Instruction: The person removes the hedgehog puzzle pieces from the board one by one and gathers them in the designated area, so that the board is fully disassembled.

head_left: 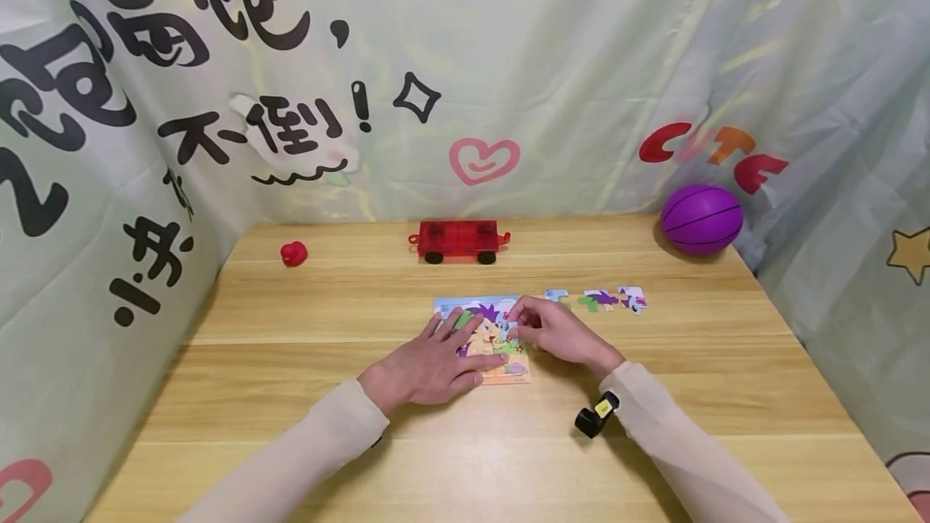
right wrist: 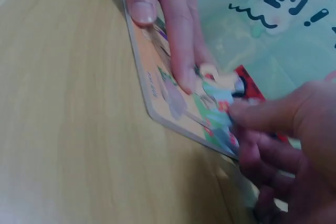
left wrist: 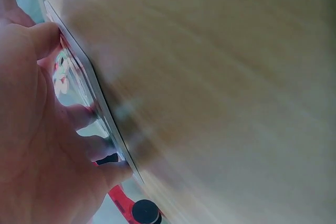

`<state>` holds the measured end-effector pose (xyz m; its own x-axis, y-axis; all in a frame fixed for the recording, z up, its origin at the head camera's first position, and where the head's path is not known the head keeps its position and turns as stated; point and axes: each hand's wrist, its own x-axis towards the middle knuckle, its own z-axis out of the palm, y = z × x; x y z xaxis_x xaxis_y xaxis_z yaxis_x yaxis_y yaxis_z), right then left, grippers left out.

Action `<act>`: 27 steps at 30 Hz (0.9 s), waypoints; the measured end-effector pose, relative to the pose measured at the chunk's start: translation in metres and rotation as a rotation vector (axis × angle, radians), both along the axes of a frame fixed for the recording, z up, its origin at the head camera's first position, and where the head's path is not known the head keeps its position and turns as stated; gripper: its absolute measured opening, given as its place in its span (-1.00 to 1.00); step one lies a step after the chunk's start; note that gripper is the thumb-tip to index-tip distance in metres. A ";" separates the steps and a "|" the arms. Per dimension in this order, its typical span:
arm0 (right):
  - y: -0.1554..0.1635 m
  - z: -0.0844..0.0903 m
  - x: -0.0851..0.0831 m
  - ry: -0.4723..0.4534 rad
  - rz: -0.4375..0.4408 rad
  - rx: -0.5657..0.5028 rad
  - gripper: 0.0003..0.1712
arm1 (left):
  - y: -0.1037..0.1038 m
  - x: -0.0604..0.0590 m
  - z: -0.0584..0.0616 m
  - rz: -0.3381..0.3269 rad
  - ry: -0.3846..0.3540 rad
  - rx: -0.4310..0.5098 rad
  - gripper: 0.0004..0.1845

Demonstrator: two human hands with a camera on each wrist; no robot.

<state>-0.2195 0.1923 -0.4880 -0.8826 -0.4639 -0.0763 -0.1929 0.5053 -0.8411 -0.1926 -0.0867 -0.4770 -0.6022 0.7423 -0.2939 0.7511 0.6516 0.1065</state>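
Left hand, fingers spread, presses cartoon puzzle beneath them; right hand pinches small piece between fingertips, above puzzle; loose pieces beyond right fingers, farther right.

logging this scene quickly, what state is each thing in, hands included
Rectangular cartoon puzzle board: flat, partly covered
Small multicoloured cartoon pieces: loose, off the board
Translucent red wheeled cart: upright
Purple ball with black lines: untouched
Small red toy: untouched
Left hand: spread, resting on the board
Right hand: pinching a puzzle piece at the board
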 end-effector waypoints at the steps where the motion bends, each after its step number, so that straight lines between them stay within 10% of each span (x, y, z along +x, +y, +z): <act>1: -0.001 -0.001 0.000 0.000 -0.011 -0.001 -0.91 | 0.000 0.000 0.000 0.000 0.001 0.000 -0.45; 14: -0.002 -0.011 0.006 0.034 -0.044 -0.119 -0.88 | -0.001 0.000 0.000 0.000 -0.004 0.009 -0.45; 27: -0.014 -0.003 0.004 -0.043 -0.163 -0.008 -0.90 | 0.002 0.000 0.001 0.025 -0.025 0.019 -0.45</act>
<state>-0.2155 0.1784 -0.4905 -0.9422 -0.3156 -0.1127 -0.0725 0.5203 -0.8509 -0.1925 -0.0852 -0.4763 -0.6138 0.7324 -0.2949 0.7313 0.6681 0.1372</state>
